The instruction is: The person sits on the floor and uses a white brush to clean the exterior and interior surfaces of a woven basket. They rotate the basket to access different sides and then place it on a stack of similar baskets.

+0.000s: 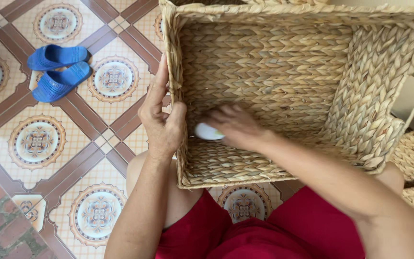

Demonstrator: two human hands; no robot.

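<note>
Two hands work at a woven basket [283, 72] resting on the person's lap. Left hand [161, 120] grips the basket's left rim, fingers [161, 79] closed on the wall. Right hand [233, 125] reaches inside, fingers clamped on a small white object [206, 131] near the bottom-left corner. Blue sandals [56, 72] lie on the tiled floor [73, 158].

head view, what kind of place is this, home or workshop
Probably a home floor or porch used for handwork: patterned floor tiles, blue slippers left on them, and woven baskets around the seated person.
</note>
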